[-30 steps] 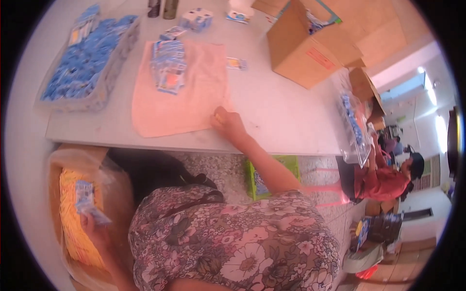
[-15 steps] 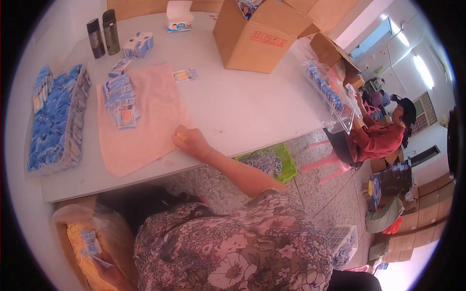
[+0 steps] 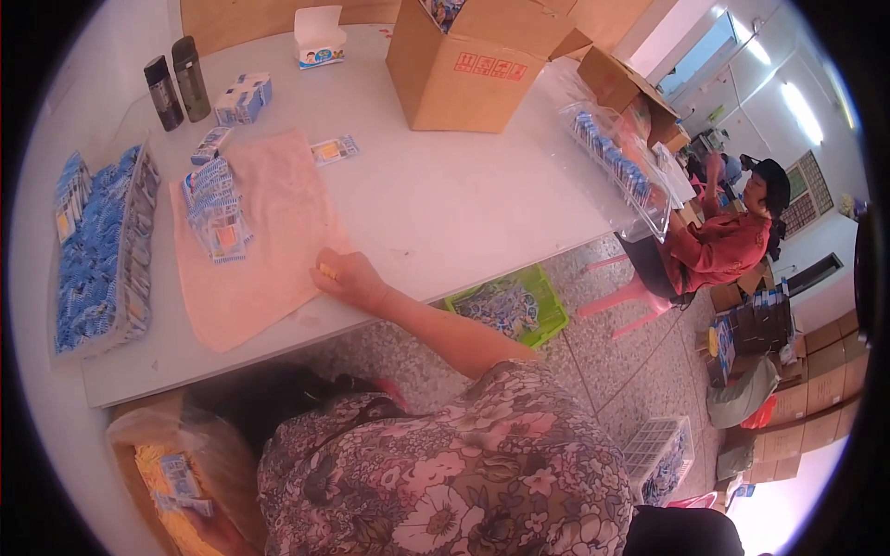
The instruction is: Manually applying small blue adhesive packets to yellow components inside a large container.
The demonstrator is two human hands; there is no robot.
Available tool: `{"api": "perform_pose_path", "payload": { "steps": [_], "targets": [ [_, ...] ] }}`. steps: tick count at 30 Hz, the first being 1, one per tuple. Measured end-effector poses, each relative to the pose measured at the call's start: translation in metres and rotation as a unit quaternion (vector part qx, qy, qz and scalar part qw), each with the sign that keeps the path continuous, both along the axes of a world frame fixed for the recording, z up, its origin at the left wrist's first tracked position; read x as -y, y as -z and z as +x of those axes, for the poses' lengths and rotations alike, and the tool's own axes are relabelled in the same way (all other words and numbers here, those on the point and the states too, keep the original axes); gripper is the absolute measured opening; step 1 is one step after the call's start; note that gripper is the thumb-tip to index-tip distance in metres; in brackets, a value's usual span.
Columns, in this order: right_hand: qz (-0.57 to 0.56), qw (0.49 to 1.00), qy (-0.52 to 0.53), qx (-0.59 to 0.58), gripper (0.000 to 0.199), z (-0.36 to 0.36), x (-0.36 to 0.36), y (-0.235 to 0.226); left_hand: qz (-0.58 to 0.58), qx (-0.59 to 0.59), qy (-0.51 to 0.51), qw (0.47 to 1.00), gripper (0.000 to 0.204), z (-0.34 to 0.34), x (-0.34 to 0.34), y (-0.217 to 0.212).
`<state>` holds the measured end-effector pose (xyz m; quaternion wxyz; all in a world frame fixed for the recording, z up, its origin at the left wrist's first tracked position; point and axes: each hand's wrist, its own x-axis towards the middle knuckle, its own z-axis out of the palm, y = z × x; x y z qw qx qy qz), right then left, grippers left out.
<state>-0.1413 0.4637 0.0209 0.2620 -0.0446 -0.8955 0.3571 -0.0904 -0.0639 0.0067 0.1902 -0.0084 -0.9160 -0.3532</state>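
1. Here the right hand [image 3: 345, 275] rests on the pink cloth's [image 3: 269, 232] near right edge, grip loosely curled over a small yellow packet [image 3: 327, 271].
2. The cloth's long axis runs away across the bench [image 3: 445, 195].
3. The left hand is out of sight.

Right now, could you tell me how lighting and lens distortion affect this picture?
Head view: fisheye bends the white table's edges toward the black rim; bright window and ceiling lights glare at upper right; the right hand on the pink cloth looks fairly sharp.
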Motion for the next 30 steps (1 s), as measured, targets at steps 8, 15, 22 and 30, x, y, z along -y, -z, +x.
{"api": "perform_pose_path", "payload": {
  "steps": [8,15,22,30],
  "targets": [
    [-0.010,1.000,0.001,0.004,0.019,0.001,0.001,-0.003,-0.016,-0.046,0.041,0.998,0.041,0.003,-0.012,-0.012],
    [0.003,1.000,0.005,-0.008,0.019,0.002,-0.001,0.000,-0.023,-0.019,0.021,0.999,0.042,0.001,-0.025,-0.019],
    [0.015,1.000,0.009,-0.014,0.020,-0.001,-0.001,0.006,-0.065,-0.021,0.045,0.997,0.044,-0.002,-0.021,-0.018],
    [0.050,0.995,-0.021,0.081,0.009,-0.007,0.003,-0.002,0.663,0.071,0.003,0.746,0.037,0.009,0.026,0.024]
  ]
}}
